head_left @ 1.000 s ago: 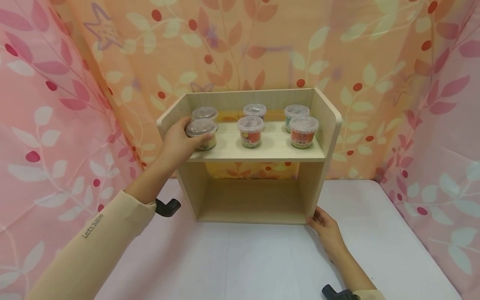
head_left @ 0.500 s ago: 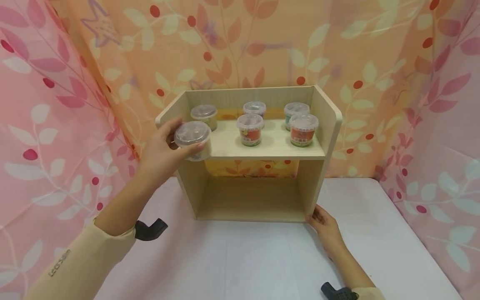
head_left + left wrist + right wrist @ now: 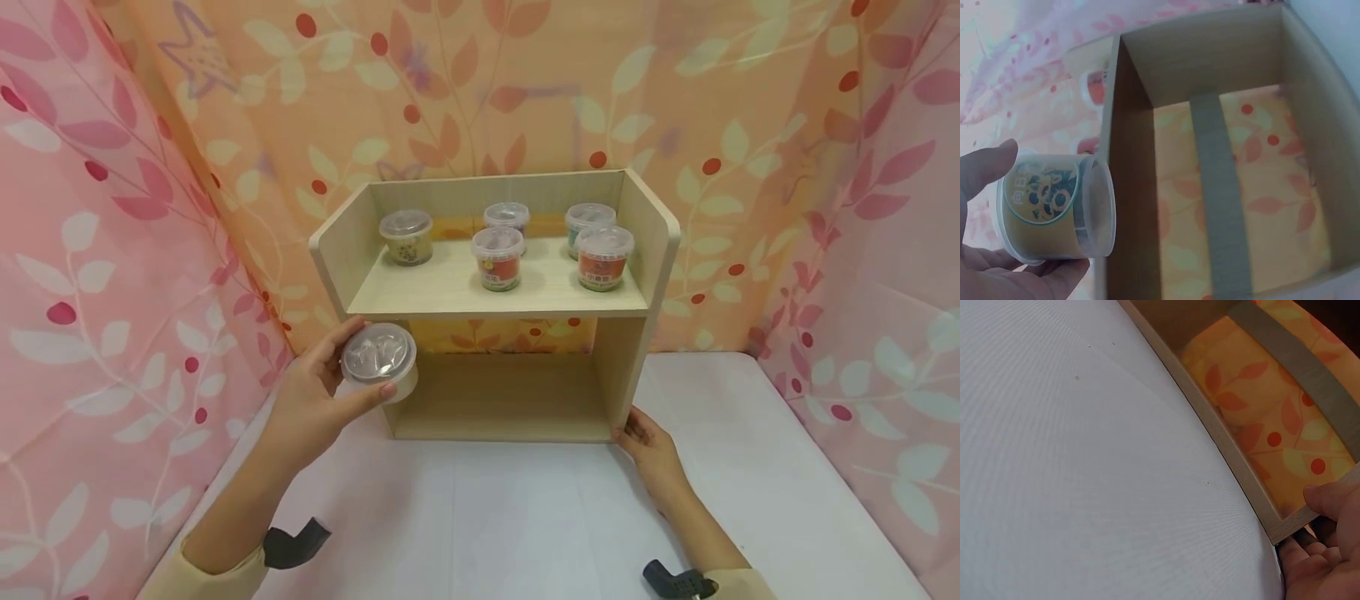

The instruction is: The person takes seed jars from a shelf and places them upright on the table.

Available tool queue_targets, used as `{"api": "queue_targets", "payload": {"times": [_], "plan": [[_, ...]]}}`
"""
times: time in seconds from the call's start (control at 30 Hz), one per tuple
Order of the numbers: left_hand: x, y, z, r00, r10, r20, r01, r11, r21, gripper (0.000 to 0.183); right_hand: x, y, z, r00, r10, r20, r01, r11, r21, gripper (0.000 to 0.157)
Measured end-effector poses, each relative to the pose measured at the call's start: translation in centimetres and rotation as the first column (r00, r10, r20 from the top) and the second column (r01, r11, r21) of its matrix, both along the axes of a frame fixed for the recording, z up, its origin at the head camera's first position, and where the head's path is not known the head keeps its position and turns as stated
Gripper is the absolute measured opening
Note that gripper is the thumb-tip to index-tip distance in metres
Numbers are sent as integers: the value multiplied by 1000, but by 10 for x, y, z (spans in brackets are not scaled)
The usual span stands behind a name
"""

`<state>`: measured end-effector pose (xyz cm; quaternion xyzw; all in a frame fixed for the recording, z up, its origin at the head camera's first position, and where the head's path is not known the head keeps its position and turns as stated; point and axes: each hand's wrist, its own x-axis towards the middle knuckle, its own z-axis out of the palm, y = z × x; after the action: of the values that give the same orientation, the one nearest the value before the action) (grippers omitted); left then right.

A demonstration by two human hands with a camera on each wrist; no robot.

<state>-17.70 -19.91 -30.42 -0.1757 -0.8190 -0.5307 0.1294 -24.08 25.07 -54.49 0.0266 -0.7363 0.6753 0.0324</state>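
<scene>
My left hand (image 3: 309,412) grips a clear plastic cup (image 3: 379,357) with a transparent lid, thumb on one side and fingers on the other. In the left wrist view this cup (image 3: 1047,206) shows a flower-printed label and a pale yellowish body. It is held in front of the shelf's lower left part, off any surface. A two-tier wooden shelf (image 3: 487,302) stands on the table. My right hand (image 3: 655,460) pinches its lower right front corner; in the right wrist view the thumb (image 3: 1325,497) lies over the panel edge and the fingers lie outside it.
Several lidded cups stand on the upper tier: a yellowish cup (image 3: 407,242) at back left, red-labelled cups (image 3: 500,268) along the front, others behind. White cloth (image 3: 517,517) covers the table. Patterned curtains (image 3: 75,250) enclose the back and sides.
My left hand has lifted the front left cup off the upper tier and brought it down and toward me, tilting its lid into view. The right hand stays at the shelf's corner.
</scene>
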Motion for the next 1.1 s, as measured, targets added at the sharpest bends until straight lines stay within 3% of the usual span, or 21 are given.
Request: {"api": "queue_targets", "payload": {"times": [0.2, 0.4, 0.67, 0.87, 1.1], "plan": [[3, -6, -43, 997, -68, 24, 67, 997, 43, 89, -1, 0, 2, 1000, 1, 13, -2, 1000, 8, 68], [-1, -6, -76, 993, -59, 101, 53, 996, 67, 92, -2, 1, 3, 1000, -3, 5, 3, 1000, 10, 69], [-13, 0, -100, 981, 6, 194, -2, 1000, -19, 94, 1, 3, -1, 1000, 7, 5, -7, 999, 34, 68], [-27, 0, -120, 965, 28, 260, 4, 993, -122, 95, 2, 3, -1, 1000, 1, -6, -1, 999, 41, 67], [-40, -3, -145, 957, 57, 284, -2, 982, -190, 88, 3, -1, 2, 1000, -1, 3, 1, 999, 41, 67]]}}
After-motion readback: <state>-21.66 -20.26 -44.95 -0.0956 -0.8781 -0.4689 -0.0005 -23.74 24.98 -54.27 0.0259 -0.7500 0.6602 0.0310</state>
